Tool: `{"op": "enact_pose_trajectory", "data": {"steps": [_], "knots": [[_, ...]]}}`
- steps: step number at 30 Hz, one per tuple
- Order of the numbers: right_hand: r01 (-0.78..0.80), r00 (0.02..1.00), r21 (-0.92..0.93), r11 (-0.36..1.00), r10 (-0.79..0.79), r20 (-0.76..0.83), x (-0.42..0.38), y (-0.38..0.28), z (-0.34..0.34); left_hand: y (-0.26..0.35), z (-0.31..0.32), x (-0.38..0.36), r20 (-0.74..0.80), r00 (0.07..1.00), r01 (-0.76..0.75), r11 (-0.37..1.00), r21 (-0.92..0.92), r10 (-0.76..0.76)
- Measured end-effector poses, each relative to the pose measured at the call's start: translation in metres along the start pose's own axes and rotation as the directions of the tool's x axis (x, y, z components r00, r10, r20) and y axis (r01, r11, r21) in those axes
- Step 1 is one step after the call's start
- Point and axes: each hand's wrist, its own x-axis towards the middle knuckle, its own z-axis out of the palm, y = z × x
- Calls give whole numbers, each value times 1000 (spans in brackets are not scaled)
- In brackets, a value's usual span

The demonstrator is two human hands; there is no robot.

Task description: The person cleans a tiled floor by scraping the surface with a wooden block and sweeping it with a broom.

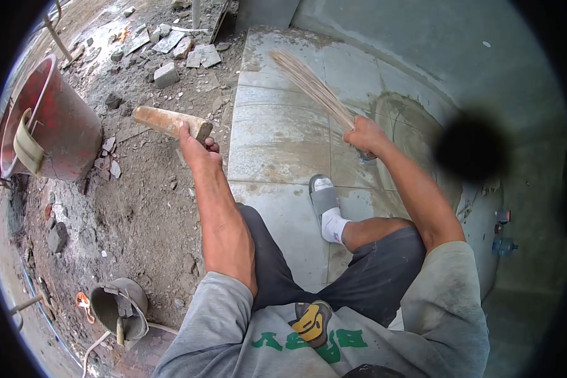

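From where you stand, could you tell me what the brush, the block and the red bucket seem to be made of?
The brush in the right hand looks like a bundle of thin, pale, dry plant sticks. The block in the left hand looks like weathered wood, brownish with a rough, dusty face. The red bucket is probably plastic, dulled with cement dust.

One camera only, riding on the person's head and looking steeply down over the chest and both outstretched arms, close enough that the sleeves fill the bottom edge. It's a fisheye view inside a round black border, so the tiled floor (277,138) bends ahead on the right and the rubble ground (145,208) curves off on the left. A dark smudge (471,146) sits on the lens at right, blotting part of the wall (422,44).
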Motion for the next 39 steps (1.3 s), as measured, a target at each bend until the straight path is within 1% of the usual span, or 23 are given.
{"op": "enact_pose_trajectory", "data": {"steps": [3,4,7,8,10,12,13,14,15,16,17,19,21,22,24,26,28,30,31,32,35,37,39], "knots": [[-104,994,147,984,101,31,28,60,-18,26,-13,23,-12,1000,-8,1000,10,8],[-146,987,277,950,159,-25,45,85,-7,37,-20,31,-21,999,-31,998,49,32],[-241,930,664,708,364,-50,98,137,54,67,-42,32,-54,990,-122,977,173,133],[-222,940,669,709,338,-46,127,142,74,77,-47,30,-70,981,-159,962,220,179],[-333,842,818,469,538,34,173,144,120,89,-63,24,-96,958,-229,922,311,271],[-401,858,838,371,472,201,198,93,147,91,-75,17,-136,928,-277,887,369,347],[-407,876,763,503,451,170,212,56,182,84,-77,16,-173,913,-280,878,388,368],[-312,937,588,746,345,61,229,18,234,76,-70,16,-153,916,-286,870,402,372],[-134,989,499,856,86,117,207,-28,227,65,-65,13,-131,906,-334,869,367,403],[17,960,415,910,-131,248,194,-71,209,53,-60,8,-119,893,-379,868,320,434],[172,892,423,890,-323,317,191,-106,198,43,-50,5,-119,896,-375,872,316,428],[545,622,307,781,-621,476,179,-149,133,35,-17,9,-105,913,-360,900,245,394],[700,581,335,630,-776,245,182,-147,136,33,-2,17,-22,941,-323,915,242,337],[671,610,342,658,-752,249,190,-126,137,29,5,20,-49,934,-327,902,281,354],[543,776,509,668,-630,-2,206,-76,132,12,18,23,-60,935,-313,893,322,349],[311,926,610,729,-377,-21,231,-5,117,-7,34,29,-98,906,-346,854,388,411],[155,987,706,691,-135,-85,260,74,115,-20,39,39,-75,926,-312,863,398,369],[-1,977,722,692,155,-147,284,147,110,-31,47,47,-89,946,-250,879,406,310],[-92,943,800,593,309,-121,301,179,109,-37,53,51,-82,946,-257,878,405,314],[-158,896,767,621,416,-152,311,209,96,-43,58,55,-116,954,-208,888,410,277],[-254,752,848,466,646,-130,371,296,87,-65,76,62,-201,951,-132,898,420,233],[-313,681,851,422,724,-109,418,345,76,-71,75,71,-238,941,-101,870,482,241],[-332,735,850,409,677,-38,447,368,55,-75,84,71,-262,922,-125,860,494,285]]}}
